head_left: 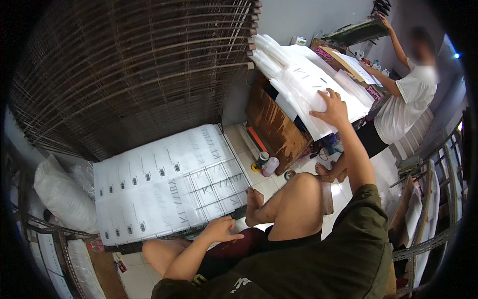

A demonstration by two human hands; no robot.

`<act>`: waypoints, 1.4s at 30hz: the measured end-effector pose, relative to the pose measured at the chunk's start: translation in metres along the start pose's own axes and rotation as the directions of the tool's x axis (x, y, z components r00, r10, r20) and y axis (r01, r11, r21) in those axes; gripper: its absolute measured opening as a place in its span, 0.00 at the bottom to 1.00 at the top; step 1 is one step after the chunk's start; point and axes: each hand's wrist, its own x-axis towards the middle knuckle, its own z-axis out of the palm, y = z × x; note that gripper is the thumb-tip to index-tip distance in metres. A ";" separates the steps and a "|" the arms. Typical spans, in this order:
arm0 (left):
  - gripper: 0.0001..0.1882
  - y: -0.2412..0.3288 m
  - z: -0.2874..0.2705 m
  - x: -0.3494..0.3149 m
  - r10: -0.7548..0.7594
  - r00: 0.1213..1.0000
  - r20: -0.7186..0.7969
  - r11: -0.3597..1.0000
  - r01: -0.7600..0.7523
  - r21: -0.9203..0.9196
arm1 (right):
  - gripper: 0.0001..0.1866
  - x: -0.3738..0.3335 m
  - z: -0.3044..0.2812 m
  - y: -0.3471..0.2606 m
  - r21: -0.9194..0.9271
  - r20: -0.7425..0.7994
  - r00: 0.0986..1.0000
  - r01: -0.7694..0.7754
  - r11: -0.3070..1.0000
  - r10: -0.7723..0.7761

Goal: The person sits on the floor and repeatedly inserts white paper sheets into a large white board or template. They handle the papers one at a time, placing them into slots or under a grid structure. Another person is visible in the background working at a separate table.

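My right hand (331,108) reaches out to a stack of thin white plastic sheets (304,65) on a wooden table. Its fingers are spread over the near edge of the stack, and whether they touch the top sheet is hard to tell. Above my lap, my left hand (219,231) is loosely curled, thumb apart from the fingers, with nothing seen in it. Just beyond it, printed translucent sheets (149,154) lie in rows on a low wire rack (204,192). Dark lettering and small marks show on them.
Raised wire rack shelves (134,65) lean over the back left. A co-worker (408,94) stands at the right, one hand on a lifted screen frame (356,31). Bottles and tape (264,162) stand on the floor by the table (271,114). A stuffed white sack (64,194) sits left.
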 end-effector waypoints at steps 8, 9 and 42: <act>0.24 0.038 0.002 -0.039 -0.136 0.982 -0.127 0.989 0.127 -0.080 | 0.13 0.003 0.005 -0.015 -0.117 0.069 0.991 0.119 0.986 -0.112; 0.23 0.034 0.009 -0.049 -0.159 0.975 -0.153 0.984 0.143 -0.106 | 0.11 0.006 0.000 -0.015 -0.123 0.094 0.990 0.114 0.986 -0.102; 0.16 0.109 -0.130 -0.001 -0.344 0.387 -0.855 0.936 0.218 -0.278 | 0.06 -0.108 -0.049 -0.309 0.855 0.241 0.861 -0.407 -0.321 -0.448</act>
